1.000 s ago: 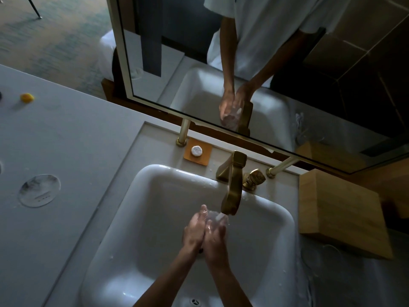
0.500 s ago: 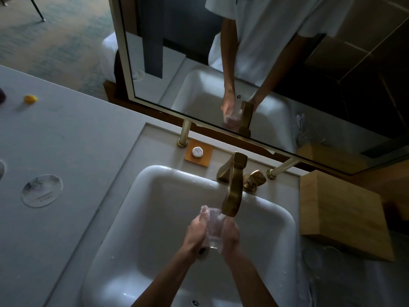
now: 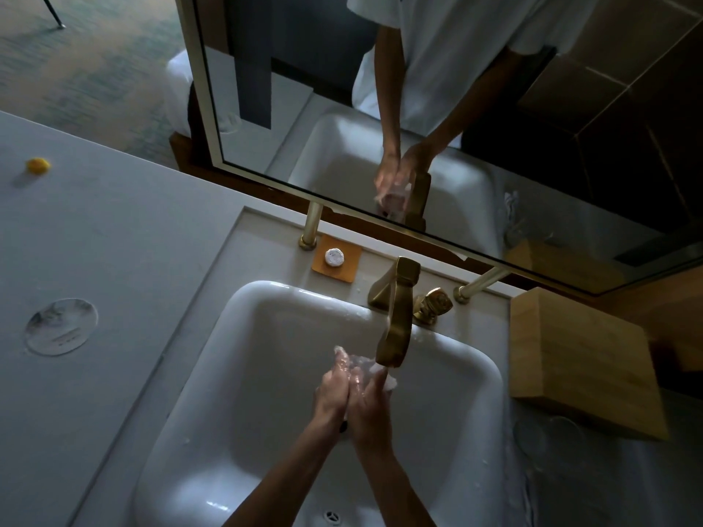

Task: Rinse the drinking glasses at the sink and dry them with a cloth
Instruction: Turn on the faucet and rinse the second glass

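Both forearms reach up from the bottom edge over the white sink (image 3: 243,336), converging until the hands meet under the spout of the brass tap (image 3: 395,321).

Left hand (image 3: 331,393): back of the hand faces the camera, fingers pointing away toward the tap, slightly bent, fingertips wet and shiny. It presses against the left side of a clear drinking glass (image 3: 361,365).

Right hand (image 3: 369,405): pressed close beside the left, back also up, fingers wrapped along the right side of the glass, with fingertips just under the spout mouth.

The glass is clamped between the two hands above the basin, only a pale, see-through part of it showing above the fingers, right at the spout. How much of it the fingers cover cannot be made out, and its tilt is unclear.

The mirror (image 3: 532,165) behind the tap reflects the same pose from the front: two hands cupped around the glass beside the tap.

Around the basin: an orange square dish (image 3: 350,270) with a small white round soap (image 3: 334,257) on it sits behind the sink, left of the tap. A wooden box (image 3: 582,359) stands at the right of the sink. On the grey counter (image 3: 114,241) to the left lie a round clear disc (image 3: 61,327) and, farther back, a small yellow object (image 3: 38,165).
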A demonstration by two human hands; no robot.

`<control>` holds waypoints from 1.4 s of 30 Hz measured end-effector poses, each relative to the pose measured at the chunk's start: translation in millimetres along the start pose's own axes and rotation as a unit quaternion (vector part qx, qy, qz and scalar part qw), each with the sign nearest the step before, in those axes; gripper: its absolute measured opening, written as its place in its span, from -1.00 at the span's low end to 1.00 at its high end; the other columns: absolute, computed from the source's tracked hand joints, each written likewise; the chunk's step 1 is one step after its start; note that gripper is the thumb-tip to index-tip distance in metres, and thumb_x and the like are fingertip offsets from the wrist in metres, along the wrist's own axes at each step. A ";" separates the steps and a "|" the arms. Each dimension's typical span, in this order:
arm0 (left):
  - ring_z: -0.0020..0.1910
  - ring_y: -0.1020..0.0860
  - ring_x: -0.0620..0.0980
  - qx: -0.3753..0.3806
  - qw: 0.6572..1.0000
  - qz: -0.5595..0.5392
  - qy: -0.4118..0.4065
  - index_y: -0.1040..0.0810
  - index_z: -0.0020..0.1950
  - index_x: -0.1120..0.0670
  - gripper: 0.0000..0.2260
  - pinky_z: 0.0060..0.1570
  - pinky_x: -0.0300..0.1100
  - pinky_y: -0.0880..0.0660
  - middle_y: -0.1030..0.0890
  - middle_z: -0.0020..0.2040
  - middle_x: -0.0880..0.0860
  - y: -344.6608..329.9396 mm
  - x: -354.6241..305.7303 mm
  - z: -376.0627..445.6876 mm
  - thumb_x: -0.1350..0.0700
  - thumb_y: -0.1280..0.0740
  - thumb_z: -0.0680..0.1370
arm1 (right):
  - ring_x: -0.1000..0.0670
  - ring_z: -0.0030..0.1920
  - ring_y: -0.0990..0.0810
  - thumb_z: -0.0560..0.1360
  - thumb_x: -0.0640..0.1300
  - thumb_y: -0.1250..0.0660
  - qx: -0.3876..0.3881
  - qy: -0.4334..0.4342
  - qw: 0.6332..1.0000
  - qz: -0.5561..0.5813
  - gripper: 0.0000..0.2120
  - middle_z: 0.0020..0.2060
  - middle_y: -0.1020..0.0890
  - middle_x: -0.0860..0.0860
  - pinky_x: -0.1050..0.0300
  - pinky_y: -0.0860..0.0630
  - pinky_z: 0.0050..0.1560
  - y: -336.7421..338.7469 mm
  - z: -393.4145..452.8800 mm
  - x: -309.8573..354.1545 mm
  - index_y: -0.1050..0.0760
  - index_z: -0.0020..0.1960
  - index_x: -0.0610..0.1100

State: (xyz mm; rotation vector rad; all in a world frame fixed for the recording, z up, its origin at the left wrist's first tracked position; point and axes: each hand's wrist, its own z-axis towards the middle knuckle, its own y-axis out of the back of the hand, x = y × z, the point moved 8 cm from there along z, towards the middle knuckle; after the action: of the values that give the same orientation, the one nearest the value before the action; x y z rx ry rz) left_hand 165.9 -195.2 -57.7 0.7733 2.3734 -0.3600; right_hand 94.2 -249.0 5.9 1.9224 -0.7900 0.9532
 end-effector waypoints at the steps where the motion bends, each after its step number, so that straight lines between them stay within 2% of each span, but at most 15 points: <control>1: 0.24 -0.59 0.19 0.002 1.000 -0.003 -0.005 -0.68 0.17 0.03 -0.24 0.34 0.14 -0.47 -0.67 0.19 0.17 -0.6 0.3 0.2 -0.50 0.01 0.46 | 0.01 -0.03 -0.67 0.67 -0.04 -0.13 0.000 -0.021 1.000 0.007 -0.82 -0.03 -0.65 -0.03 0.11 -0.56 -0.06 0.1 2.0 -0.3 -0.46 0.15 -0.05; 4: 0.29 -0.58 0.14 0.008 0.999 -0.029 -0.029 -0.65 0.25 0.01 -0.29 0.39 0.12 -0.44 -0.66 0.26 0.13 -1.0 -0.8 -1.2 -0.45 -0.04 0.46 | -0.10 -0.02 -0.64 0.65 -0.10 -0.17 -0.029 -0.051 0.998 0.003 -0.84 -0.04 -0.67 -0.10 0.03 -0.52 0.04 6.0 16.9 0.2 -0.52 0.03 -0.06; 7: 0.26 -0.60 0.20 0.049 0.996 -0.070 -0.041 -0.59 0.31 0.02 -0.30 0.36 0.22 -0.45 -0.67 0.23 0.15 -1.5 -4.5 -3.1 -0.45 -0.08 0.48 | -0.07 -0.15 -0.63 0.64 -0.34 -0.03 0.017 -0.120 0.979 0.165 -0.73 -0.08 -0.63 -0.18 0.08 -0.60 -0.12 -4.7 27.0 -4.2 -0.51 0.07 -0.21; 8: 0.24 -0.60 0.25 0.065 0.994 -0.075 -0.047 -0.56 0.32 0.05 -0.30 0.32 0.26 -0.47 -0.66 0.22 0.19 -3.0 -6.4 -3.8 -0.46 -0.12 0.48 | -0.08 -0.20 -0.62 0.62 -0.38 0.00 0.040 -0.139 0.966 0.215 -0.73 -0.14 -0.61 -0.19 0.08 -0.60 -0.19 -8.6 29.0 -5.2 -0.48 0.05 -0.24; 10: 0.18 -0.62 0.29 0.088 0.990 -0.095 -0.058 -0.48 0.30 0.09 -0.40 0.19 0.29 -0.55 -0.63 0.21 0.27 -6.1 -13.2 -8.3 -0.36 -0.25 0.52 | -0.12 -0.21 -0.58 0.63 -0.35 0.00 0.073 -0.173 0.947 0.260 -0.75 -0.17 -0.57 -0.19 0.04 -0.54 -0.14 -10.3 30.8 -8.4 -0.46 0.03 -0.27; 15: -0.05 -0.71 0.14 0.155 0.974 -0.165 -0.005 -0.33 0.33 0.05 -0.60 -0.24 0.02 -0.66 -0.65 0.14 0.20 -19.4 -6.9 -14.8 0.02 -0.39 0.57 | -0.10 -0.19 -0.61 0.64 -0.26 -0.13 0.136 -0.179 0.954 0.198 -0.78 -0.14 -0.63 -0.17 0.04 -0.54 -0.17 -4.8 33.4 -14.6 -0.55 0.02 -0.22; 19: -0.18 -0.69 0.10 0.151 0.966 -0.208 0.042 -0.27 0.40 0.08 -0.64 -0.33 -0.02 -0.63 -0.62 0.10 0.22 -22.1 -1.2 -16.7 0.05 -0.29 0.65 | -0.14 -0.15 -0.59 0.64 -0.20 -0.15 0.147 -0.152 0.961 0.180 -0.74 -0.06 -0.63 -0.20 0.04 -0.50 -0.18 0.3 32.6 -17.7 -0.52 0.23 -0.27; 22: -0.26 -0.69 0.08 0.141 0.959 -0.231 0.089 -0.29 0.44 0.17 -0.58 -0.44 -0.07 -0.61 -0.61 0.10 0.26 -22.6 5.4 -15.9 0.00 -0.25 0.66 | -0.12 -0.11 -0.69 0.59 -0.22 -0.18 0.155 -0.131 0.959 0.199 -0.76 -0.04 -0.69 -0.17 0.00 -0.62 -0.10 7.3 28.0 -16.8 -0.51 0.20 -0.23; 23: -0.23 -0.68 0.09 0.143 0.955 -0.238 0.102 -0.31 0.45 0.18 -0.57 -0.42 -0.04 -0.62 -0.61 0.15 0.28 -23.6 7.0 -14.9 -0.03 -0.24 0.67 | -0.22 0.01 -0.67 0.58 -0.18 -0.18 0.159 -0.129 0.957 0.205 -0.71 0.05 -0.67 -0.24 -0.12 -0.61 0.05 9.2 26.8 -15.8 -0.49 0.24 -0.27; 25: -0.05 -0.65 0.15 0.167 0.943 -0.260 0.122 -0.39 0.43 0.16 -0.57 -0.18 0.12 -0.65 -0.58 0.28 0.32 -28.7 7.9 -14.4 -0.07 -0.22 0.66 | -0.43 0.24 -0.51 0.58 -0.11 -0.14 0.170 -0.130 0.954 0.208 -0.55 0.22 -0.54 -0.41 -0.36 -0.40 0.32 12.0 27.6 -17.5 -0.38 0.35 -0.38; 27: 0.04 -0.63 0.18 0.188 0.927 -0.289 0.148 -0.52 0.33 0.14 -0.62 0.08 0.19 -0.57 -0.64 0.20 0.28 -32.9 10.3 -16.6 -0.09 -0.22 0.66 | -0.45 0.31 -0.43 0.57 -0.07 -0.12 0.171 -0.130 0.955 0.206 -0.48 0.29 -0.48 -0.43 -0.38 -0.31 0.39 15.7 28.2 -20.0 -0.34 0.38 -0.41; 30: 0.02 -0.64 0.17 0.222 0.904 -0.325 0.170 -0.60 0.20 0.20 -0.62 0.17 0.15 -0.51 -0.68 0.06 0.26 -35.7 10.6 -19.5 -0.07 -0.20 0.66 | -0.28 0.21 -0.55 0.53 -0.04 -0.17 0.183 -0.130 0.956 0.190 -0.48 0.29 -0.52 -0.35 -0.16 -0.47 0.25 19.4 27.3 -18.7 -0.39 0.37 -0.35; 34: 0.04 -0.63 0.20 0.248 0.887 -0.350 0.169 -0.57 0.19 0.28 -0.59 0.28 0.17 -0.44 -0.64 0.08 0.31 -37.0 7.1 -20.1 -0.04 -0.16 0.68 | -0.19 0.09 -0.58 0.48 0.02 -0.22 0.192 -0.131 0.958 0.171 -0.47 0.16 -0.61 -0.27 -0.02 -0.53 0.03 18.5 30.3 -17.7 -0.45 0.32 -0.31; 37: 0.04 -0.63 0.20 0.249 0.879 -0.369 0.169 -0.60 0.16 0.24 -0.59 0.21 0.17 -0.51 -0.63 0.10 0.30 -36.6 5.2 -19.5 -0.08 -0.18 0.67 | -0.14 0.10 -0.60 0.59 0.03 -0.16 0.193 -0.160 0.955 0.157 -0.69 0.13 -0.64 -0.14 -0.06 -0.52 0.05 16.4 31.0 -21.7 -0.52 0.21 -0.07; 42: -0.12 -0.71 0.17 0.258 0.856 -0.412 0.177 -0.70 -0.09 0.18 -0.67 -0.12 0.08 -0.68 -0.69 -0.07 0.25 -37.7 1.6 -19.4 -0.05 -0.31 0.60 | 0.05 -0.01 -0.64 0.65 -0.01 -0.10 0.196 -0.184 0.956 0.113 -0.76 0.06 -0.66 0.02 0.11 -0.55 -0.16 13.3 31.4 -28.7 -0.54 0.13 0.04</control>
State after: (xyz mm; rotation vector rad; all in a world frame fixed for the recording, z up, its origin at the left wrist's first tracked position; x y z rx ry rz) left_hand 133.0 -216.2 -41.2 -0.0525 2.9013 -1.3479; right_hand 78.9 -277.7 -24.5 2.4404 -1.1217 0.9521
